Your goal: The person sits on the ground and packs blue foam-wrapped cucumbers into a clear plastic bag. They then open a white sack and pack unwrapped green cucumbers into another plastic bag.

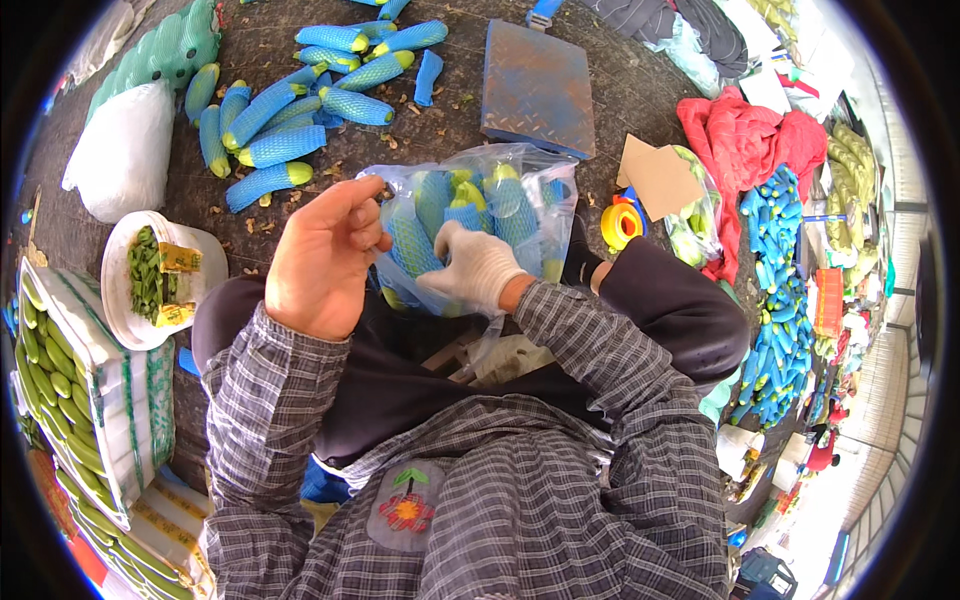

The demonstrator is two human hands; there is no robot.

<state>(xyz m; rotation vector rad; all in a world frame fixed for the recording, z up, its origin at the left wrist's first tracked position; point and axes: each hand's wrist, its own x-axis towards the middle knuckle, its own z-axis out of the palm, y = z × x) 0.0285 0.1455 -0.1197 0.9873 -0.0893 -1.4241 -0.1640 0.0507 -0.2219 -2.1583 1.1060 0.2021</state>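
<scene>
A clear plastic bag stands between my knees, filled with several zucchini in blue foam netting. Bare and curled, my left hand is at the bag's left rim, and the film runs up to its fingertips. My right hand, in a white knitted glove, reaches into the bag mouth among the netted zucchini. Its thumb and forefinger are apart against the netting; whether they grip one is hidden. Ahead to the left, a loose pile of netted zucchini lies on the dark floor.
A rusty platform scale lies ahead. At left are a white bucket of green scraps, foam boxes of green zucchini and a white sack. Yellow tape, cardboard, red cloth and a long netted heap lie right.
</scene>
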